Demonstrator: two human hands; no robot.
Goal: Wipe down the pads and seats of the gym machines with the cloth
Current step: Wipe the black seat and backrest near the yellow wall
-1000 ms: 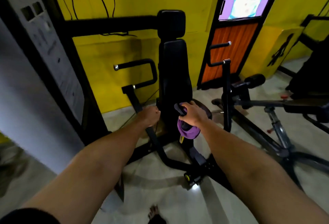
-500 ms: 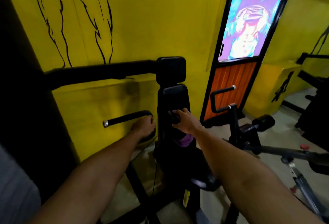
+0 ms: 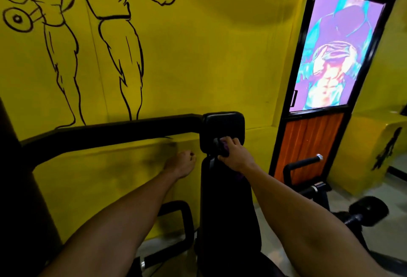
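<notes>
Yellow wall fills most of the bkgd, w/ black line drawings of muscular legs on it. Door at right has an orange lower panel and a bright poster in the upper part. Black gym machine stands up front: a head pad on top, a long back pad directly under it, and a thick horizontal beam running left from the head pad.

Purple cloth sits at the lower edge of the head pad, right by the gap btwn head pad and back pad. It's bunched up inside the R hand, mostly hidden; only a small purple patch shows btwn fingers and pad. R hand grips it, fingers curled round the wad, knuckles up, pressed to the pad front. R forearm runs straight in from lower right, wrist roughly level.

L hand hangs just left of the back pad, below the beam, in front of the wall. Seen from the back, fingers curled in; can't tell if it holds or touches anything. L forearm reaches up from lower left.

Lower left: looped handle. Right side: chrome-tipped handle and a roller pad near the floor.
</notes>
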